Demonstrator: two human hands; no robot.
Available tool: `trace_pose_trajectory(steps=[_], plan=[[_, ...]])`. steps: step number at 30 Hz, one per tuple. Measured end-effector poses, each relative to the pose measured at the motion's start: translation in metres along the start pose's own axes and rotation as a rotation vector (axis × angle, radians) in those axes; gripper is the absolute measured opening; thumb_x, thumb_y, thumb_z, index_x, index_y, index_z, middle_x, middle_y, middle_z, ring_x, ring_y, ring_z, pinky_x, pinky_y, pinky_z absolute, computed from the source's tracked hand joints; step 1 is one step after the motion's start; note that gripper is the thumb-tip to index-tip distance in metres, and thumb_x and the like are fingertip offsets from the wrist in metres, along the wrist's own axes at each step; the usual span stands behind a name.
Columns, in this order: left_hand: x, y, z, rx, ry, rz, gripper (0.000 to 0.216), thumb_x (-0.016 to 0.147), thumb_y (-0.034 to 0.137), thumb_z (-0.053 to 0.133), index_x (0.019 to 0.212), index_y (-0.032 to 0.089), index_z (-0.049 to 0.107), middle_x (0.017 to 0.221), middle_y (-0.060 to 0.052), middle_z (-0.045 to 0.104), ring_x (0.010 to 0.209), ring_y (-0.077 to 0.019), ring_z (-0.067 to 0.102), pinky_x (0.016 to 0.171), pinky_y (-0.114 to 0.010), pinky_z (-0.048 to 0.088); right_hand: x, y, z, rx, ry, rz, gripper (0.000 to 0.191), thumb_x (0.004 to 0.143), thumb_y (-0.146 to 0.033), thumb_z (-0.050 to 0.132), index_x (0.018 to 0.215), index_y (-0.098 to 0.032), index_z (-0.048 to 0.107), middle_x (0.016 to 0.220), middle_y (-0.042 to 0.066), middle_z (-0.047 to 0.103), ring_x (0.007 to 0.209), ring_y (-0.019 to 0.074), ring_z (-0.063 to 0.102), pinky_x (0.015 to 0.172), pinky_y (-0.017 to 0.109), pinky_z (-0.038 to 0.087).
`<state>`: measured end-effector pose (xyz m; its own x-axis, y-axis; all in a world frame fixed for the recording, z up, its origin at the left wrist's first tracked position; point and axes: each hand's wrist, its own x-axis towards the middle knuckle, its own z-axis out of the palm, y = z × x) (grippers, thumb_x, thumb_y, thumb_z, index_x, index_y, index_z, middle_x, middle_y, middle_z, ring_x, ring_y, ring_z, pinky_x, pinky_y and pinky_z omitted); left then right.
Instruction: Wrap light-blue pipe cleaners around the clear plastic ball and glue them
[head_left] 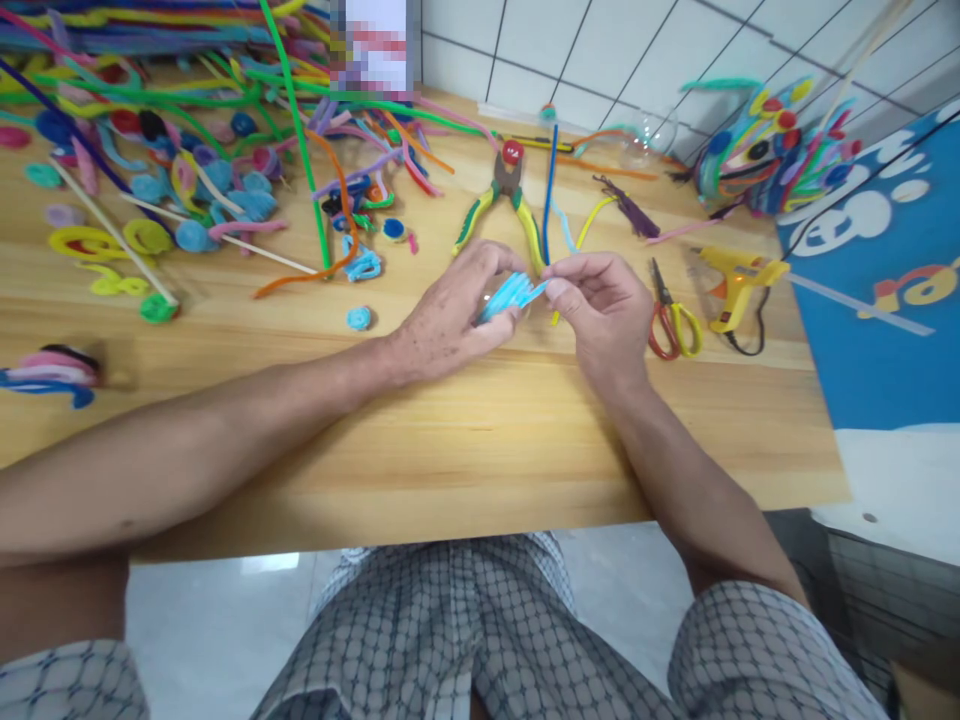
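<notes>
My left hand (457, 312) and my right hand (604, 305) meet over the middle of the wooden table (450, 450). Both are closed on a light blue pipe cleaner (508, 296), folded or coiled into a small bundle. The left hand cups the bundle from the left. The right hand's thumb and forefinger pinch its right end. A small light blue coil (359, 318) lies on the table just left of my left hand.
Green-handled pliers (501, 205) lie just behind the hands. Red-and-yellow scissors (673, 318) and a yellow glue gun (735, 285) lie to the right. Heaps of coloured pipe cleaners and coils (172, 150) cover the back left. A finished colourful bundle (772, 150) sits back right.
</notes>
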<state>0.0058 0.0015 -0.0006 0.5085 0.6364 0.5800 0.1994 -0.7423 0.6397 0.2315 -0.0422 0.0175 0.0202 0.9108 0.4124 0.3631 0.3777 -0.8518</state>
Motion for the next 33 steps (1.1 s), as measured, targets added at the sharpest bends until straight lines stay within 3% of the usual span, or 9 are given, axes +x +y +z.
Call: trace_pose_trajectory(steps=[5, 13, 24, 33], plan=[[0.0, 0.0, -0.001, -0.048, -0.005, -0.028, 0.037, 0.109, 0.05, 0.063, 0.136, 0.025, 0.063, 0.133, -0.012, 0.073, 0.122, -0.0279, 0.071, 0.11, -0.05, 0.062, -0.003, -0.006, 0.001, 0.063, 0.055, -0.073, 0.029, 0.101, -0.058, 0.083, 0.112, -0.032, 0.077, 0.102, 0.0, 0.08, 0.09, 0.0207, 0.078, 0.085, 0.042, 0.07], [0.0, -0.001, 0.001, -0.04, 0.015, -0.018, 0.042, 0.111, 0.059, 0.061, 0.136, 0.026, 0.063, 0.132, -0.012, 0.074, 0.123, -0.0281, 0.071, 0.111, -0.049, 0.062, -0.003, -0.006, -0.001, 0.043, 0.057, -0.068, 0.031, 0.102, -0.059, 0.083, 0.113, -0.031, 0.077, 0.1, 0.001, 0.077, 0.092, 0.0202, 0.078, 0.088, 0.04, 0.071], [-0.002, -0.004, 0.002, 0.024, -0.008, 0.068, 0.042, 0.101, 0.035, 0.069, 0.14, 0.024, 0.059, 0.139, -0.012, 0.072, 0.132, -0.0306, 0.069, 0.117, -0.053, 0.059, -0.003, 0.009, 0.007, 0.129, -0.047, 0.008, 0.052, 0.092, -0.064, 0.092, 0.125, -0.03, 0.072, 0.106, 0.001, 0.078, 0.093, 0.0192, 0.078, 0.085, 0.038, 0.07], [-0.002, -0.006, 0.0, 0.036, -0.035, 0.055, 0.047, 0.098, 0.033, 0.069, 0.143, 0.025, 0.058, 0.14, -0.012, 0.07, 0.133, -0.0314, 0.067, 0.117, -0.055, 0.059, -0.004, 0.008, 0.006, 0.116, -0.04, 0.069, 0.056, 0.089, -0.068, 0.093, 0.123, -0.029, 0.072, 0.102, 0.001, 0.076, 0.091, 0.0204, 0.077, 0.087, 0.04, 0.071]])
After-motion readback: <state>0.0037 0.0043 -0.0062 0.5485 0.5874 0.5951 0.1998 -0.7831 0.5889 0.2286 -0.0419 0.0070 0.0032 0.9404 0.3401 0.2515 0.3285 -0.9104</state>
